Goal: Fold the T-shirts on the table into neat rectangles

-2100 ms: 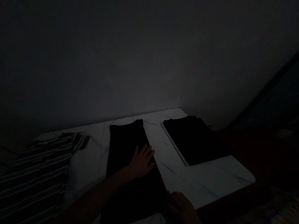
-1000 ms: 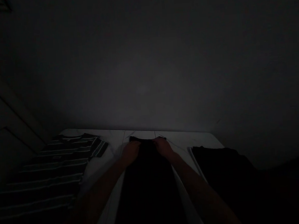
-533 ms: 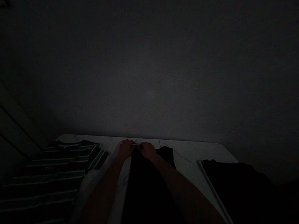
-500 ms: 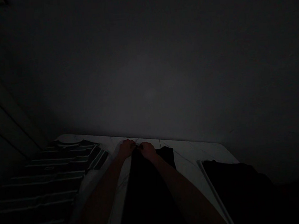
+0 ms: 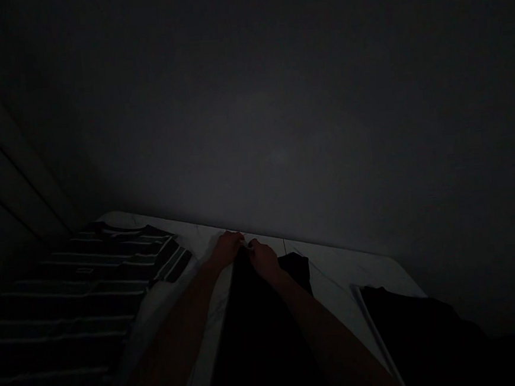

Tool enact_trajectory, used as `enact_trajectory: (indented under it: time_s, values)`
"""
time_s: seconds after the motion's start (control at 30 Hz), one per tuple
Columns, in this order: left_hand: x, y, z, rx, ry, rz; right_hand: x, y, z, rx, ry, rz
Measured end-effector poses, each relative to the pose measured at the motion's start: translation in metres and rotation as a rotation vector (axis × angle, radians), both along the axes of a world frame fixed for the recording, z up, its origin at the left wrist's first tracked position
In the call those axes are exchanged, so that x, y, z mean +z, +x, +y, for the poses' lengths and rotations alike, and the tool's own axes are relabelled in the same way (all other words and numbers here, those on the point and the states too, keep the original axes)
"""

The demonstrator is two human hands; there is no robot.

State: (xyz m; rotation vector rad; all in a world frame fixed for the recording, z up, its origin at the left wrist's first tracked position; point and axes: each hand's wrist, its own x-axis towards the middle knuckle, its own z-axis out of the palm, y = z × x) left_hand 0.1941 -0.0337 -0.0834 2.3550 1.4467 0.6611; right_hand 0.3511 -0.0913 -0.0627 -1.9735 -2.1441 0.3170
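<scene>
The room is very dim. A black garment point(image 5: 259, 329) lies lengthwise on the white marbled table point(image 5: 345, 317), running from its far side toward me; its exact kind is lost in the dark. My left hand point(image 5: 227, 247) is closed at the far left corner of this garment. Close beside it, my right hand point(image 5: 264, 259) pinches the same top edge. Between the fingertips shows a small pale strip, too dark to name. Part of the black cloth point(image 5: 295, 267) sticks out to the right of my right wrist.
To the left lies a dark T-shirt with pale stripes point(image 5: 90, 283), spread flat. On the right another black cloth point(image 5: 419, 323) rests with a pale edge point(image 5: 375, 326) along its left side. A grey wall point(image 5: 274, 126) rises behind the table.
The view has turned a little, so things sit slightly farther right and tilted. A pale strip now shows between my fingertips, where it looked dark before. Both hands stay at the garment's far edge.
</scene>
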Motion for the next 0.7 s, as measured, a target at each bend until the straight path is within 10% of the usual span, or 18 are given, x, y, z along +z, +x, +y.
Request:
enact_trajectory:
  time_s: [0.17, 0.37, 0.7]
  values:
    - [0.016, 0.010, -0.009, 0.008, 0.062, -0.013, 0.009, 0.019, 0.005, -0.028, 0.071, -0.024]
    - [0.042, 0.066, -0.045, -0.125, 0.050, -0.007, 0.027, 0.129, 0.000, -0.103, 0.131, 0.012]
    - [0.020, 0.108, -0.090, -0.119, 0.061, 0.289, 0.009, 0.188, -0.026, 0.034, 0.091, 0.073]
